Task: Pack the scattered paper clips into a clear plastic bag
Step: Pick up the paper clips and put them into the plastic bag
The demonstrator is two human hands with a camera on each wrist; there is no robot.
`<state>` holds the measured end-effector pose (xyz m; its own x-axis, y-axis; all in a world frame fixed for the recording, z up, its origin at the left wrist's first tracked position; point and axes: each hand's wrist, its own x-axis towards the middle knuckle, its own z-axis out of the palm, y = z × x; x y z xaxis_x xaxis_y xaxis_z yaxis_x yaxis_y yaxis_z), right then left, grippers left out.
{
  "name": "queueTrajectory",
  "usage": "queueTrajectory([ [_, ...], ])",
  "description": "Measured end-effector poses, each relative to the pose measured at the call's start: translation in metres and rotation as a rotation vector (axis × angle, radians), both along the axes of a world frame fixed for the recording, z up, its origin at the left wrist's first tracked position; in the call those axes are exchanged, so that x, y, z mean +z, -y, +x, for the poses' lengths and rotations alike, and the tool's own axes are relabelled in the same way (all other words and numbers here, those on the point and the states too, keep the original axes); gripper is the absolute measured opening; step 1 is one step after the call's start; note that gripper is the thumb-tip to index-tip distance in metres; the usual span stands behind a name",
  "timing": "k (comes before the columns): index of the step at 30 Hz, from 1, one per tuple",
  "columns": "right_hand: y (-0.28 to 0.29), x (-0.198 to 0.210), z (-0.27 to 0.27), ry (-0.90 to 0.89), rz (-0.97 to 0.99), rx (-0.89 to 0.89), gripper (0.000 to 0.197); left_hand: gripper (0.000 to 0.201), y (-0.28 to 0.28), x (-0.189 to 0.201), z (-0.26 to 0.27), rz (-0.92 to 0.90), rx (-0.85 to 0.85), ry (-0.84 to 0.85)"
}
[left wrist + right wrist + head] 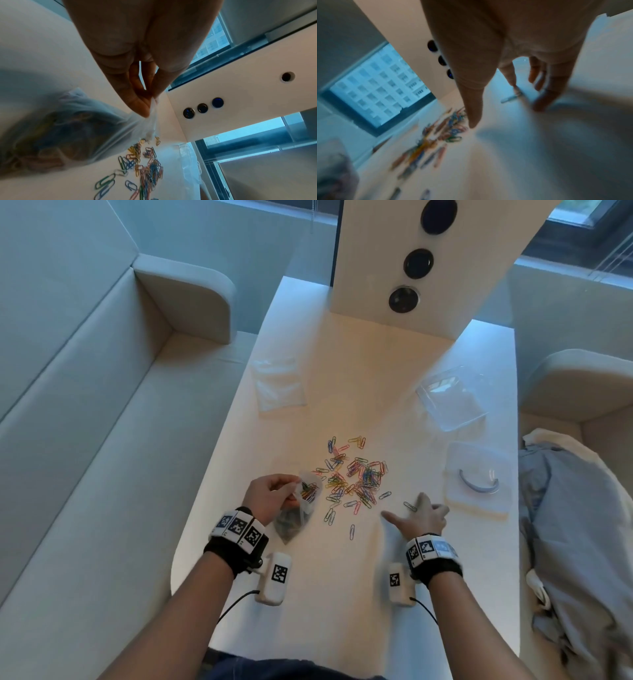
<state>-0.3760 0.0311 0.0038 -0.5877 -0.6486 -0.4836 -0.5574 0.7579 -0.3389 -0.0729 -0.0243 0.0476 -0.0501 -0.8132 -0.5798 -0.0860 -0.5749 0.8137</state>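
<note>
A heap of coloured paper clips [356, 477] [145, 166] [440, 135] lies in the middle of the white table [376, 392]. My left hand [274, 496] [147, 106] pinches the rim of a clear plastic bag [301, 508] [68, 132] that holds several clips and hangs just left of the heap. My right hand [419, 517] [505, 102] is spread flat over the table to the right of the heap, fingers straight. Its fingertips [515, 86] touch a lone clip [410, 506] [511, 99]. The right wrist view is blurred.
A flat clear bag [279, 385] lies at the far left of the table. A clear plastic box [452, 398] and its lid [478, 481] lie at the right. A white panel [411, 258] with three round sockets stands at the back. Clothing [575, 525] lies on the right-hand seat.
</note>
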Motion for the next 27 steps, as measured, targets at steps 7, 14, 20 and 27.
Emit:
queueTrajectory([
  [7,0.043,-0.008,0.034,0.012,-0.163,0.288,0.089,0.016,-0.002,0.001,0.018,0.024,0.062,-0.043],
  [14,0.063,-0.005,0.054,0.001,-0.318,0.332,0.02,0.015,-0.006,-0.001,0.019,0.05,0.073,-0.044],
  [20,0.053,0.005,0.032,0.241,-0.31,0.005,0.014,0.014,-0.008,0.006,0.007,0.053,0.069,-0.042],
  [27,0.033,0.03,0.042,1.385,-0.348,-0.538,0.023,0.011,-0.009,-0.001,-0.02,0.078,-0.018,0.052],
])
